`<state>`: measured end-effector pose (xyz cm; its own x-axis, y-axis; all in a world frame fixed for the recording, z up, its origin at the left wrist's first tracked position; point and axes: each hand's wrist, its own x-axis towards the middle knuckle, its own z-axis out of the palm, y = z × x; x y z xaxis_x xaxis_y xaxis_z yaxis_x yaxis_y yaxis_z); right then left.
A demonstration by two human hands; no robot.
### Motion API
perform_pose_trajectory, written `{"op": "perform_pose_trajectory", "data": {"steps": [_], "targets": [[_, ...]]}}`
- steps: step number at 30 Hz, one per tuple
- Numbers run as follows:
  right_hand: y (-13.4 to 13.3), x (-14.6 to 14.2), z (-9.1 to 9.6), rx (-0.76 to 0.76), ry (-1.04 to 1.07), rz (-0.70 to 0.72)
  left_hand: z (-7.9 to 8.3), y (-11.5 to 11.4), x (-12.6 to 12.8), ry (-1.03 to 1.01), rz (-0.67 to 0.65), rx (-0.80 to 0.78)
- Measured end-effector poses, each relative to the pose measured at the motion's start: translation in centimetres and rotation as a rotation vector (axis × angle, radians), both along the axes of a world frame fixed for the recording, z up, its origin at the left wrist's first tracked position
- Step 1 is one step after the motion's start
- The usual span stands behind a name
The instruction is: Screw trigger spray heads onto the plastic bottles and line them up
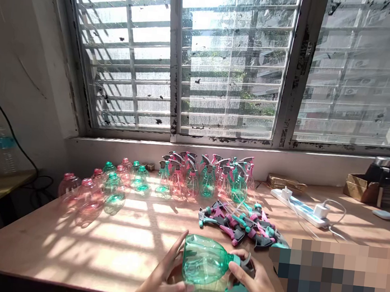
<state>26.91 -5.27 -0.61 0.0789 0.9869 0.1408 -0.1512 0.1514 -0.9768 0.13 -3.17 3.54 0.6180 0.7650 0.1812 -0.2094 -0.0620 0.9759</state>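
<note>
Basically, the green bottle point(204, 260) lay on its side between both hands by the worktop's point(109, 267) near edge, base left, neck right. Left hand point(162, 280) cupped the base, fingers on the far side, thumb on the near side; right hand point(259, 280) grasped the teal-and-grey spray head point(235, 259) at the neck. Couldn't tell how hard the left pressed, or whether the collar was fully seated. Bottle looked empty, so likely light; thin clear plastic, probably springy, dent-prone if squeezed mid-wall, slick on the curved sides. Best hold: base for the body, collar for the head; the trigger seemed a poor grip, likely to flex. Room-wise, open space ran left, up to the headless bottles point(114, 192). Far side was tighter: loose spray-head pile point(242, 222) sat near, fitted spray bottles point(207, 184) beyond it. Near edge gave little margin. Near right was obscured, clearance unknown.
</note>
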Motion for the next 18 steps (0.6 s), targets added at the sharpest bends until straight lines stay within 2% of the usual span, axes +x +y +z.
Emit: {"op": "perform_pose_trajectory", "data": {"steps": [6, 18], "targets": [[-0.2, -0.03, -0.19, -0.036, -0.052, 0.025, -0.56, 0.09, -0.2, -0.011, 0.07, -0.034], [-0.48, 0.29, 0.45, -0.011, -0.053, 0.076, -0.8, 0.29, -0.46, 0.059, 0.038, 0.029]]}}
